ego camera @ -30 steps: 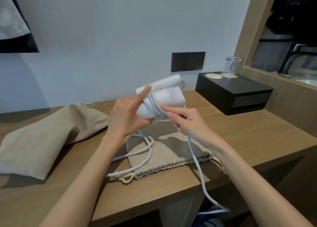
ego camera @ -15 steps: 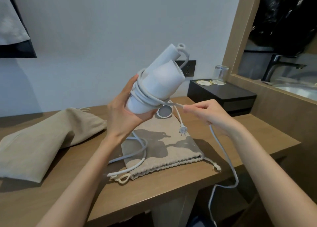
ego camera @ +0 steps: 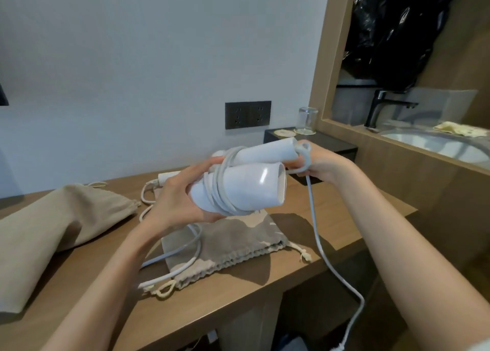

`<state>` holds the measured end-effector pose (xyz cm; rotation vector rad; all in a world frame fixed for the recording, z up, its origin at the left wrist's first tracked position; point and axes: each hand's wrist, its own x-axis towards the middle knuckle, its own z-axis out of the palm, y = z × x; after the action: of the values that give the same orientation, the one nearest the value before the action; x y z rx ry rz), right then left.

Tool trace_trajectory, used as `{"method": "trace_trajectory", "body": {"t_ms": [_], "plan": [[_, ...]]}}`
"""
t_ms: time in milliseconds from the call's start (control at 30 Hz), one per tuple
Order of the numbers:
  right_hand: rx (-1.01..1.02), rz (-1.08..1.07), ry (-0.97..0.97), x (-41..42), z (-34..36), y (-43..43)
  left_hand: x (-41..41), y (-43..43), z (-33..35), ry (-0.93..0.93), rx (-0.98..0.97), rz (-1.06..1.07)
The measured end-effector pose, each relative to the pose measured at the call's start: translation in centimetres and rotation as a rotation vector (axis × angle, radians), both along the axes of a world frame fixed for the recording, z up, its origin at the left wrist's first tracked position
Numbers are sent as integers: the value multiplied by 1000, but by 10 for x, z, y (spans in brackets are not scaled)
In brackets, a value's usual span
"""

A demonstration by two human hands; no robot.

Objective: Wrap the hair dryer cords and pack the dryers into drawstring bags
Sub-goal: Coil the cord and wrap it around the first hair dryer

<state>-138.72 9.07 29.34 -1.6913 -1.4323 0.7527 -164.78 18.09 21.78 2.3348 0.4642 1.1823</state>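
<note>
A white folded hair dryer (ego camera: 254, 186) is held above the wooden counter (ego camera: 331, 234), its barrel pointing right. My left hand (ego camera: 177, 199) grips the back of the barrel, where several turns of the white cord (ego camera: 220, 189) are wound. My right hand (ego camera: 320, 162) holds the cord behind the end of the folded handle; from there the cord (ego camera: 318, 242) hangs down past the counter's front edge. A flat beige drawstring bag (ego camera: 233, 247) lies under the dryer. A fuller beige bag (ego camera: 45, 231) lies at the left.
A second white cord (ego camera: 183, 258) loops across the flat bag toward a white object (ego camera: 167, 177) near the wall. A black box (ego camera: 326, 149) with a glass (ego camera: 306, 120) stands at the back right, below a wall socket (ego camera: 248, 114). A sink and tap (ego camera: 384, 109) lie beyond the right ledge.
The dryer has swung from tilted upward to nearly level, barrel to the right. My right hand moved from in front of the dryer to behind the handle's end, carrying the cord.
</note>
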Motion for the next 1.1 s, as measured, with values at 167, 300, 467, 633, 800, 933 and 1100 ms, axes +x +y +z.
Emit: {"method": "trace_trajectory", "body": {"t_ms": [167,300,467,633,800,933,1100], "plan": [[-191,70,44,11,16,1,-2,10,-3,27,216,28],[-242,142,75,0,39,-1,-3,14,-4,159,449,188],[-182,170,270,-30,44,10,1,2,-4,334,681,414],[28,84,-19,-61,26,15,2,6,-8,342,611,581],[201,98,-310,-78,4,25,4,3,-9,320,529,675],[191,117,-400,-84,-13,26,5,4,-14,321,413,740],[266,124,-544,-89,-42,21,3,7,-19,345,214,725]]}}
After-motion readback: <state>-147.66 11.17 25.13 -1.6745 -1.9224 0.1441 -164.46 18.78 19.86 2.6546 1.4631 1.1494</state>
